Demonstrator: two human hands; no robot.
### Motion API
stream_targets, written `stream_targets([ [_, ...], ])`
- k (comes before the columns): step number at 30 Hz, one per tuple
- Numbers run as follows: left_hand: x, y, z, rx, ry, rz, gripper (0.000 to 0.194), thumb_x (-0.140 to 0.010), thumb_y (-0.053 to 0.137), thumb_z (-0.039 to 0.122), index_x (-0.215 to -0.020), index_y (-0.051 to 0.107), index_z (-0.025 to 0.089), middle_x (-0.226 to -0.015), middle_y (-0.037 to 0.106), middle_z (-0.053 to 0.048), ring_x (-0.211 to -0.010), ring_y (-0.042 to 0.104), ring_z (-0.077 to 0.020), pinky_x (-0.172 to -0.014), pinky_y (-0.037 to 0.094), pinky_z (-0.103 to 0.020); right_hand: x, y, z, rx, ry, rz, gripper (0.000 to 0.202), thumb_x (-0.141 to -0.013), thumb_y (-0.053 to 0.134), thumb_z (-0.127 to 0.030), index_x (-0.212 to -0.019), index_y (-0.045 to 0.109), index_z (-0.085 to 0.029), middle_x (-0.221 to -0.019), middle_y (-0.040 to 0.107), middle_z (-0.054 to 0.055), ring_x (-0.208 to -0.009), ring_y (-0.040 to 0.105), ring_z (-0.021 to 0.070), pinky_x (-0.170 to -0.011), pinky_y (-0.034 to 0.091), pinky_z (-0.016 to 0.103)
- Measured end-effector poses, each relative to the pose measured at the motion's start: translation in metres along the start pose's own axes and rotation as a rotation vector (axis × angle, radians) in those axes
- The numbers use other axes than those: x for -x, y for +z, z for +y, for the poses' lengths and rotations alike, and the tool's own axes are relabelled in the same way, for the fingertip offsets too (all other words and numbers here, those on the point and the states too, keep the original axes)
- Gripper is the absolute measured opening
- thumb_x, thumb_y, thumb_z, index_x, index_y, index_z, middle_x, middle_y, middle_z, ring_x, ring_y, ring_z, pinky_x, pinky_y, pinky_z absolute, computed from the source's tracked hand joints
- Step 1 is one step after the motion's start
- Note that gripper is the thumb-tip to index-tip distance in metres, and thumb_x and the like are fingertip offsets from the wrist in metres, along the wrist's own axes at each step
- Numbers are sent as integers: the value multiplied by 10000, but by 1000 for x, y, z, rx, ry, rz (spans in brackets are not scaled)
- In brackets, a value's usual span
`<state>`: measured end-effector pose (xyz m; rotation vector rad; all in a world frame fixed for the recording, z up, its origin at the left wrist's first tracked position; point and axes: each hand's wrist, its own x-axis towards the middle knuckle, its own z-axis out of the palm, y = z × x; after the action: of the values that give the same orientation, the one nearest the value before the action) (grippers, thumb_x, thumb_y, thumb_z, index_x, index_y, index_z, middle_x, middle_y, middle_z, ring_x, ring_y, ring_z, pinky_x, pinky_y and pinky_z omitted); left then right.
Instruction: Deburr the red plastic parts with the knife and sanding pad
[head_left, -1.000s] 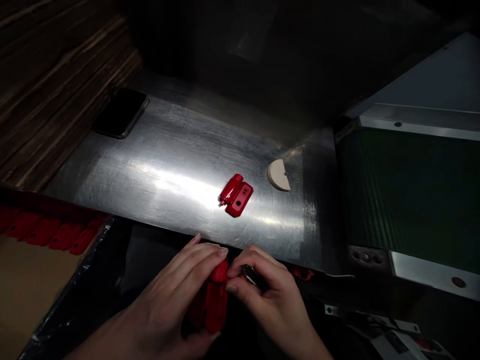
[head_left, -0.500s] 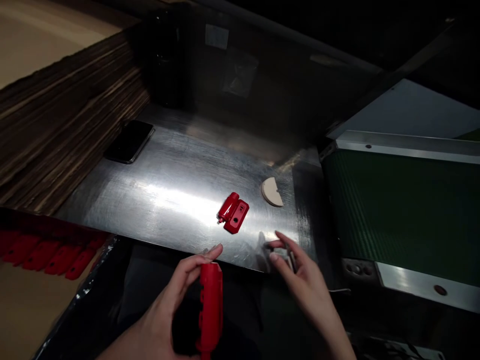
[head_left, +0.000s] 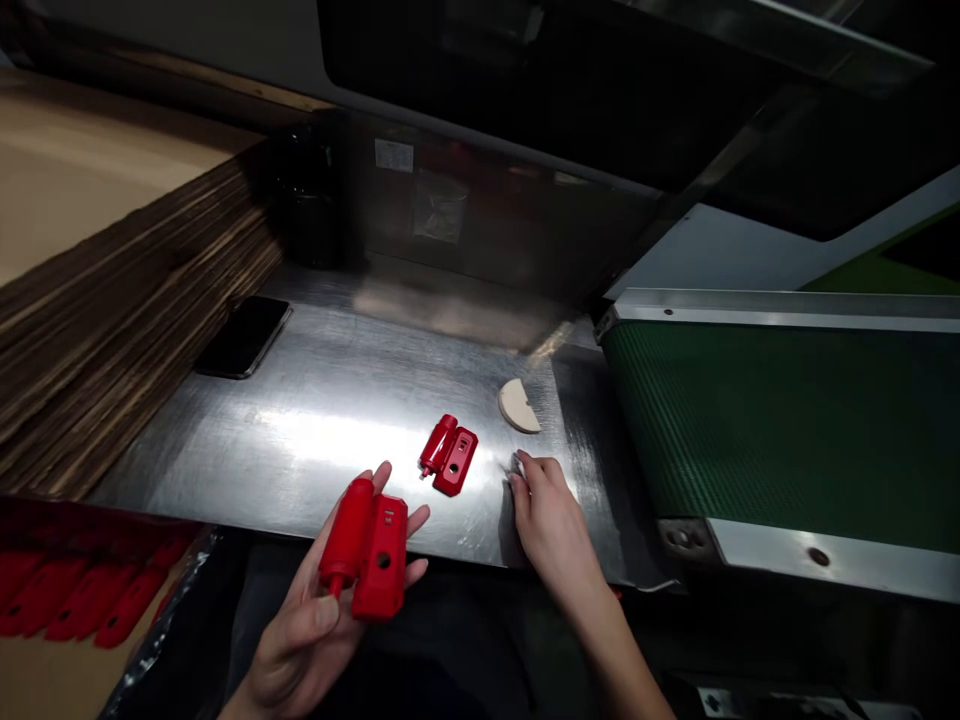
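Casing, red, with a rounded cylinder and a flat plate side by side, lies in the upturned left hand before the near edge of the bench; we find the thumb pressed near the cylinder's narrow end, the other fingers extended behind and their tips showing past it. We note the right hand low over the bench, thumb and forefinger pinched on a small grey item, mostly hidden by the fingers; its remaining fingers we cannot read clearly. The bench is brushed metal, scuffed, with a bright glare left of centre. The room is dim, and much of the background falls into shadow. Behind the bench we record an upright metal panel bearing a pale label and a clear pouch. Between the hands and the panel lie a second red casing and, to its right, a pale half-disc. A stack of brown sheets bounds the left side, a phone beside it; a green belt in a metal frame bounds the right. At lower left, we see red pieces in a row.
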<state>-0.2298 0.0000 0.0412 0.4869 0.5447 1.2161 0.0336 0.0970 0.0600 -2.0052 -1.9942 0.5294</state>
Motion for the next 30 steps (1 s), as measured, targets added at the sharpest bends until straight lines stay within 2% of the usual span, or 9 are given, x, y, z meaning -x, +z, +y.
stream_targets([
  [3,-1,-3,1,-4,3,8,652,-911,705,519,-1536,527,471,-1831,-28,100,-1623,181,-498,-1215,401,-671,-26,-9,-1,62,-11,17,414,-1089,416,-326,-1351,659,-117,-1309,631,190,-1197,637,345,-983,536,447],
  [6,-5,-3,-1,-12,22,5,675,-918,714,464,-1556,493,459,-1832,-39,84,-1623,184,-493,-1235,361,-686,-59,-13,-7,118,50,71,410,-1102,403,-329,-1325,656,-98,-1387,601,229,-1280,565,368,-1040,474,453],
  [9,-11,0,0,-34,34,-13,665,-939,697,421,-1562,469,473,-1837,26,62,-1625,203,-476,-1245,336,-695,-91,-12,-12,107,114,77,329,-1037,543,-295,-1222,667,-54,-1337,624,280,-1266,555,383,-1043,445,448],
  [13,-12,2,4,-23,76,-13,661,-943,689,425,-1559,463,503,-1837,20,73,-1620,245,-458,-1245,359,-658,-99,-15,-18,-25,111,118,242,-972,576,-245,-1163,629,-106,-1254,652,246,-1231,577,375,-1033,436,458],
  [17,-7,-1,8,-51,90,13,727,-936,699,456,-1578,379,573,-1832,76,87,-1627,228,-449,-1259,319,-675,-56,-16,-29,-293,56,70,370,-1044,456,-468,-1255,542,-177,-1054,721,132,-918,710,303,-824,544,422],
  [21,-4,7,12,-79,126,69,757,-915,736,467,-1577,382,560,-1828,107,72,-1623,226,-470,-1243,363,-682,16,2,-55,-965,37,-246,561,-965,572,-651,-1305,554,-206,-1016,756,99,-749,726,241,-632,554,329],
  [23,-4,15,15,-94,178,102,781,-894,781,431,-1564,399,555,-1827,102,66,-1608,261,-489,-1213,414,-693,48,12,-70,-1118,95,-290,542,-966,607,-648,-1296,549,-221,-1021,760,96,-756,733,237,-593,536,300],
  [26,-6,28,17,-129,238,189,853,-834,873,365,-1539,427,541,-1827,91,54,-1579,336,-491,-1171,498,-652,78,18,-87,-994,69,-184,432,-1011,564,-608,-1235,557,-239,-944,758,58,-738,725,223,-617,541,292],
  [30,-8,38,18,-164,292,353,918,-751,946,306,-1519,473,477,-1819,149,5,-1536,437,-450,-1107,595,-491,87,16,-98,-737,-51,-28,292,-1034,523,-506,-1156,585,-247,-711,696,-15,-582,660,198,-552,475,282],
])
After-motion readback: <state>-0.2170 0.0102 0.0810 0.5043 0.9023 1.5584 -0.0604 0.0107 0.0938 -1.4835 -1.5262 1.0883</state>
